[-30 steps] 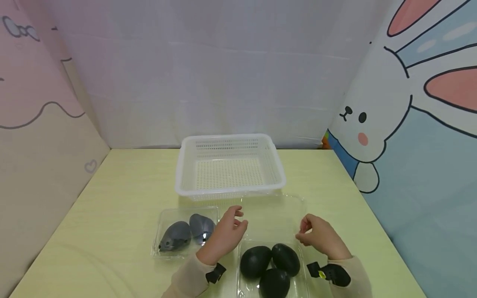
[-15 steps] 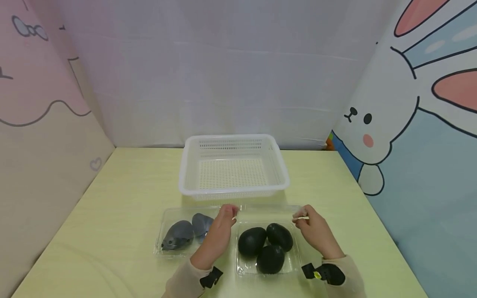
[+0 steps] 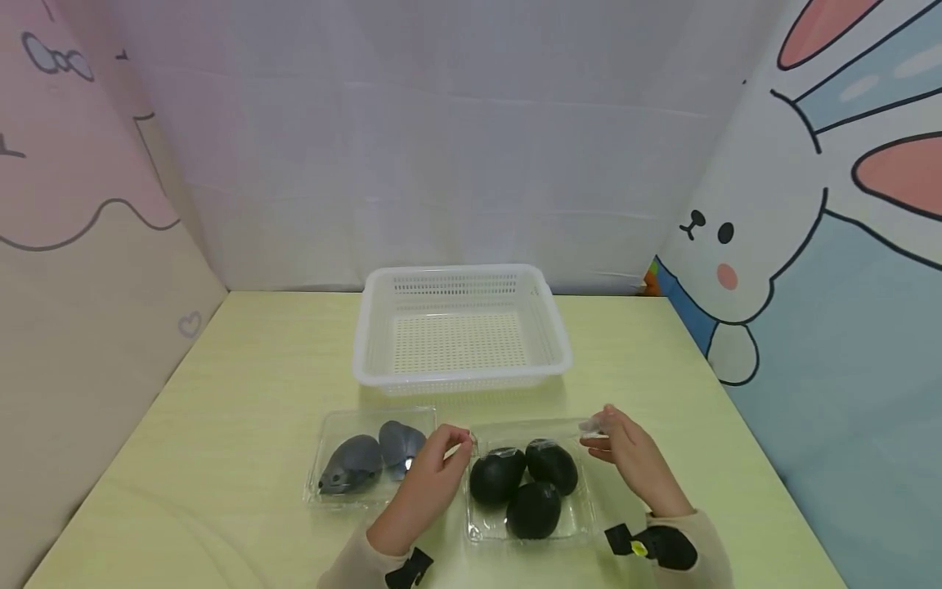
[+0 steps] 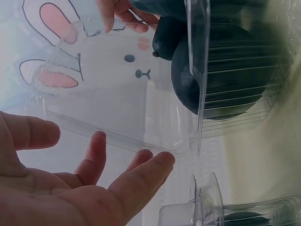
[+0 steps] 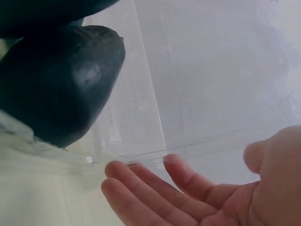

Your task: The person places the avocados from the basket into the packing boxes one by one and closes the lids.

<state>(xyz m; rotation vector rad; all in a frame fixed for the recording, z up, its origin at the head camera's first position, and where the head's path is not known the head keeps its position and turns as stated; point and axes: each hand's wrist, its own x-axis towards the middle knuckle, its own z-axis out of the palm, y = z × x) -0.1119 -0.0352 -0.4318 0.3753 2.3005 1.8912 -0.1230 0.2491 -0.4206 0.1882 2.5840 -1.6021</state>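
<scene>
A clear hinged plastic box [image 3: 482, 523] holds three dark, smooth, egg-shaped things [image 3: 533, 510]; one has a small stem-like nub in the left wrist view. Its clear lid [image 4: 113, 94] stands raised at a slant, overlapping their tops in the head view. My left hand [image 3: 434, 483] is at the lid's left edge, with fingertips against its outside and the thumb apart from them. My right hand [image 5: 202, 193] touches the opposite edge with outstretched fingertips, thumb held away.
Left of it, partly behind my left hand, a second clear box [image 3: 315, 483] holds two grey teardrop-shaped things [image 3: 353, 465]. A white perforated basket [image 3: 462, 378] stands behind both boxes on the pale yellow table [image 3: 221, 409]. Printed cloth walls enclose the sides and back.
The box has slid away from me. Its lid, lying back flat a second ago, has swung up and toward me over the dark things, with both hands at its edges.
</scene>
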